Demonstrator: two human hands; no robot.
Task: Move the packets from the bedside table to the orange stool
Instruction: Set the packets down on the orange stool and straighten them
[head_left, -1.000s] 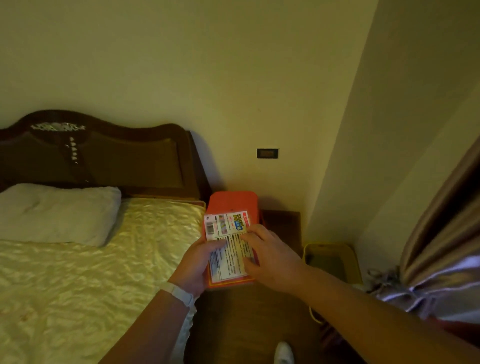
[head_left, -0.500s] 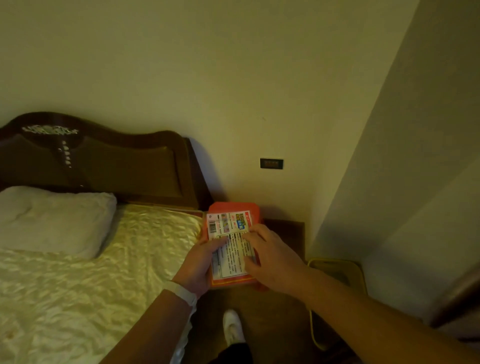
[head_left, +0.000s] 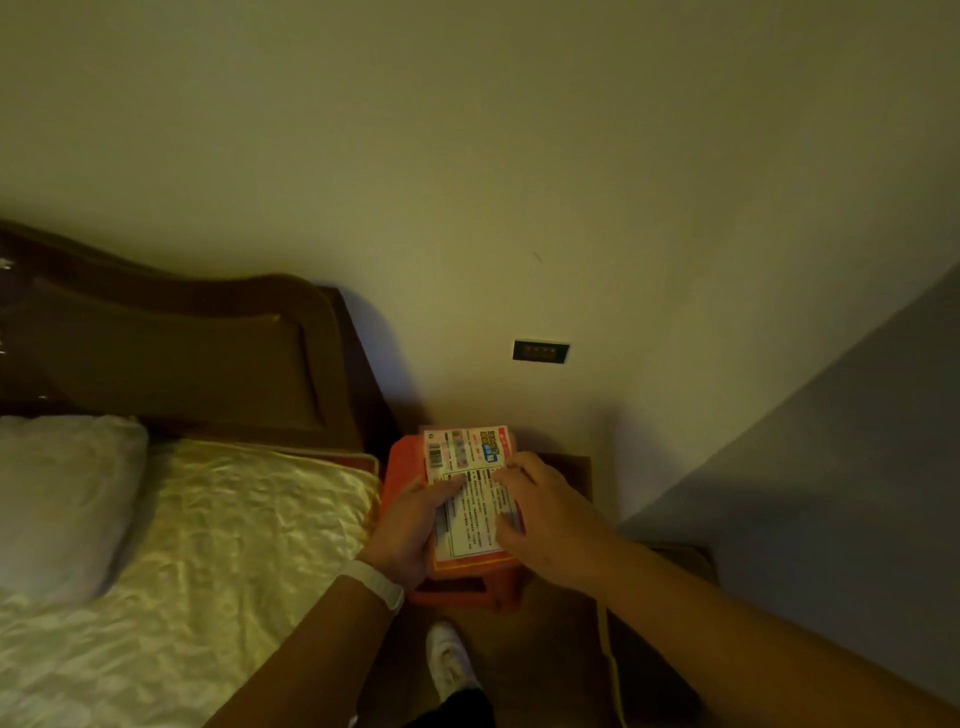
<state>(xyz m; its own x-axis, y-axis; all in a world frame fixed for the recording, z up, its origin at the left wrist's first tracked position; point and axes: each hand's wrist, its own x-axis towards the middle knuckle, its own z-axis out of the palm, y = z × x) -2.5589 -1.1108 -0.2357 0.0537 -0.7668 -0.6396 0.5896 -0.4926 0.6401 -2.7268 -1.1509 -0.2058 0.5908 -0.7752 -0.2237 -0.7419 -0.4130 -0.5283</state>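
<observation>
A flat packet (head_left: 470, 486) with a white printed label, a barcode and red edges lies on top of the orange stool (head_left: 402, 467) between the bed and the wall. My left hand (head_left: 410, 525) grips its left edge, thumb on the label. My right hand (head_left: 540, 512) presses on its right side with fingers spread over the print. Whether more packets lie under the top one is hidden by my hands. The dark wooden bedside table (head_left: 569, 475) shows just behind and right of the stool.
The bed (head_left: 208, 545) with a shiny cream cover and a white pillow (head_left: 57, 499) fills the left. A dark headboard (head_left: 171, 353) stands against the wall, with a wall socket (head_left: 540, 351) above the table. My white shoe (head_left: 449, 657) is on the floor below the stool.
The view has tilted and shifted; the curtain and yellow bin at right have left the frame. Both hands stay on the packet, now lower and resting on the stool.
</observation>
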